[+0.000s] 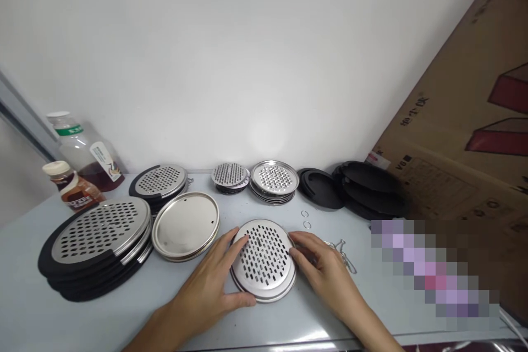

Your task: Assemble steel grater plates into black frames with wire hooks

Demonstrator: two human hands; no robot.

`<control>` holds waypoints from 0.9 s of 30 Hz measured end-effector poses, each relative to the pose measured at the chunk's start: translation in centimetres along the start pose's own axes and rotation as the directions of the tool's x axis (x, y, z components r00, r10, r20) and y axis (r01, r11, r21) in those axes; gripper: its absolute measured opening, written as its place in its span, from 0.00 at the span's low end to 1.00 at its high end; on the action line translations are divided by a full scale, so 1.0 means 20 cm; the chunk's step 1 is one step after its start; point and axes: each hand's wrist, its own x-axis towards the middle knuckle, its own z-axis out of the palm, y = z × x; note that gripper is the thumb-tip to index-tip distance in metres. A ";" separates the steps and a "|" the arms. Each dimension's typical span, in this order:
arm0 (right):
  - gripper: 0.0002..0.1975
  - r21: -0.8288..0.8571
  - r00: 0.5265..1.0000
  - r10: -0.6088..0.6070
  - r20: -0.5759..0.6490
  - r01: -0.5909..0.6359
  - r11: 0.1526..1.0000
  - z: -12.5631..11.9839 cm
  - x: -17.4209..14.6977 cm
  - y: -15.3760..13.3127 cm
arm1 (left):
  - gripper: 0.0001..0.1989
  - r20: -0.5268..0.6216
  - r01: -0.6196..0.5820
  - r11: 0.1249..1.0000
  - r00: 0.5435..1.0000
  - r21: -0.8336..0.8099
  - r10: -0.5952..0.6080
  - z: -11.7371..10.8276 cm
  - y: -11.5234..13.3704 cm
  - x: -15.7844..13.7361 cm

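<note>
A round silver metal disc with rows of slots (264,256) lies in front of me, on or nested in a slightly larger metal rim (272,298). My left hand (210,280) curves around its left side, thumb at the near edge and fingertips at the upper left. On the opposite side, my right hand (324,264) touches the rim with thumb and fingers. Both hands grip the slotted metal disc at its edges. Thin wire clips (344,258) lie partly behind my right hand, and two small metal rings (306,220) rest farther back.
Stacked black-edged slotted discs (99,236) stand at left, beside plain metal plates (185,225). Along the wall are smaller slotted discs (230,174), grater-like discs (275,177) and black round pieces (322,188). Two bottles (78,192) (93,162) stand back left; a large cardboard box (454,165) leans right.
</note>
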 end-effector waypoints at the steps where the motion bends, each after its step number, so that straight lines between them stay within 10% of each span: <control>1: 0.15 -0.007 1.000 -0.010 0.018 0.010 1.000 0.00 0.00 -0.01 | 0.45 -0.005 0.000 1.000 1.000 0.001 0.000 0.00 0.00 0.00; 15: 0.43 -0.165 0.973 0.020 0.229 0.018 0.986 -0.03 -0.07 -0.03 | 0.40 -0.015 0.030 0.999 0.999 0.021 -0.030 -0.02 0.00 0.01; 27: 0.42 -0.177 0.961 -0.037 0.273 0.088 0.980 -0.01 -0.08 -0.05 | 0.41 0.026 0.028 1.000 0.999 -0.011 -0.027 -0.04 -0.01 0.02</control>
